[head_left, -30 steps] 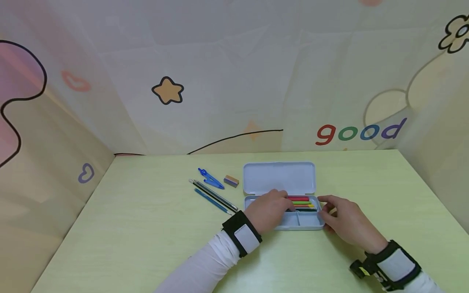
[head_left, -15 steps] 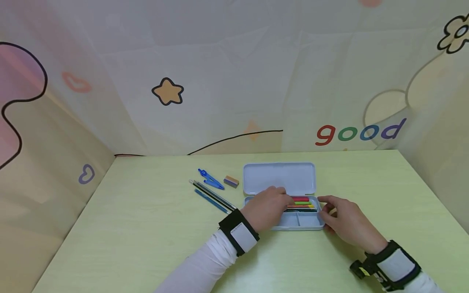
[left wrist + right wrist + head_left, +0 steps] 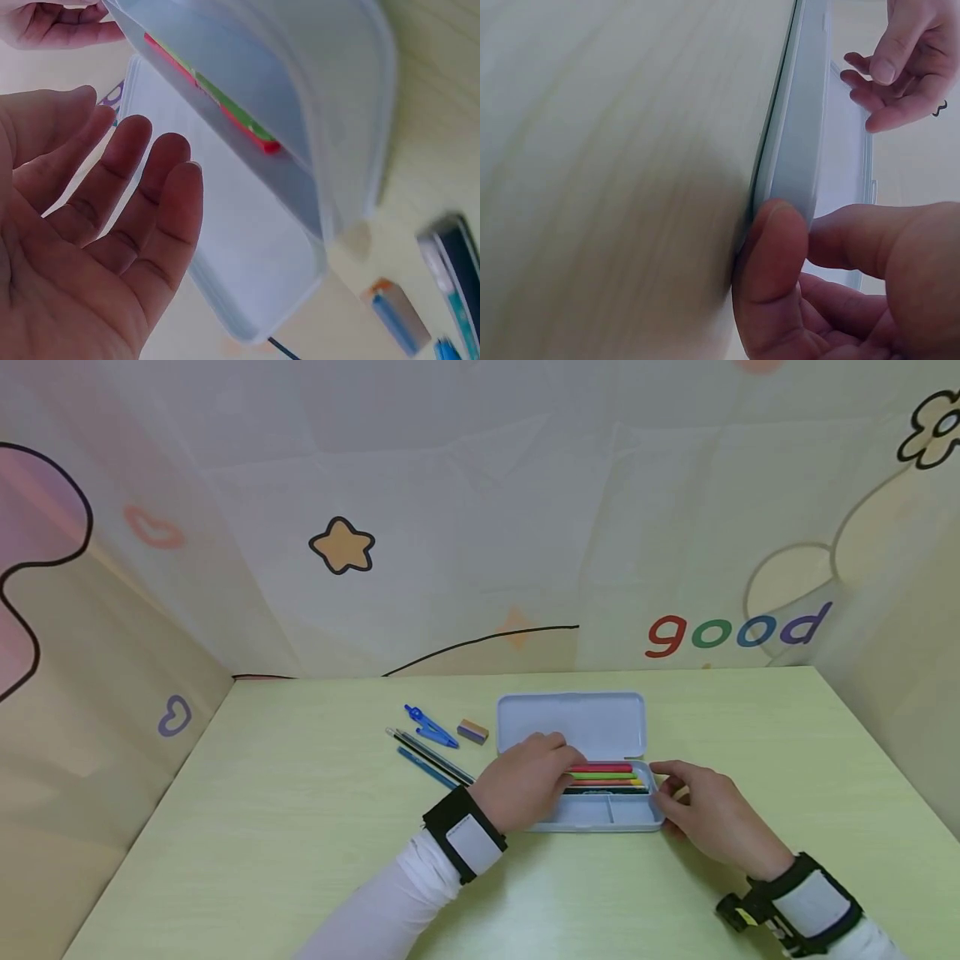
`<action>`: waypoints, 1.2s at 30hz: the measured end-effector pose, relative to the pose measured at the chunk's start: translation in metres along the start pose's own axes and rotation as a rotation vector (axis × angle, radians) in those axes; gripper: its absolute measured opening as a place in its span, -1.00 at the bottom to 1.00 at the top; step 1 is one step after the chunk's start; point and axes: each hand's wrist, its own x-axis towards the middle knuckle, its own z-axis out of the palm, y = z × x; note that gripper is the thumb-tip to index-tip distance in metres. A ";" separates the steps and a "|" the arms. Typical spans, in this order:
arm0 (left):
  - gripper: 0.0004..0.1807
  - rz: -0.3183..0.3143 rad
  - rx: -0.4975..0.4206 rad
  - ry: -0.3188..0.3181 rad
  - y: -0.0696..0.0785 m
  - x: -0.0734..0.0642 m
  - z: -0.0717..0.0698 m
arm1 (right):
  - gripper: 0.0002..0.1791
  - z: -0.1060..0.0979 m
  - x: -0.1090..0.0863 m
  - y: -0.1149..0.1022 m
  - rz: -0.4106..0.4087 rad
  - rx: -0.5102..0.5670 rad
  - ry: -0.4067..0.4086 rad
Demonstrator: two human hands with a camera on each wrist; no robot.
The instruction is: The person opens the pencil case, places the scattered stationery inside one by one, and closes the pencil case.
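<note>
A light blue pencil case (image 3: 570, 718) lies with its lid raised. Red, green, orange and dark pencils (image 3: 600, 776) lie in its rear compartment. My left hand (image 3: 521, 785) is over the left part of the case. In the left wrist view, the relaxed fingers of this left hand (image 3: 112, 225) are spread with nothing between them; red and green pencils (image 3: 232, 112) show beyond. At the case's right end, my right hand (image 3: 708, 806) holds the edge between thumb and fingers. The right wrist view shows that thumb (image 3: 780, 232) against the case wall (image 3: 799, 150).
Left of the case lie a blue compass (image 3: 432, 727), a brown and purple eraser (image 3: 472, 731) and several pencils (image 3: 435, 760), partly hidden by the left hand. A printed cloth backdrop (image 3: 480, 527) stands behind the table (image 3: 300, 827).
My left hand has drawn back to the left and slightly away, so more of the pencils in the case shows. My right hand has stayed at the case's right end.
</note>
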 end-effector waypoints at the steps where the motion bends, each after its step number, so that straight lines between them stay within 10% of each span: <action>1: -0.76 0.001 0.008 0.004 -0.002 -0.002 -0.001 | -0.45 0.000 0.000 0.000 0.001 -0.002 0.000; 36: -0.69 -0.153 0.020 0.134 -0.094 -0.094 -0.033 | -0.46 0.001 -0.001 0.001 0.005 0.021 -0.002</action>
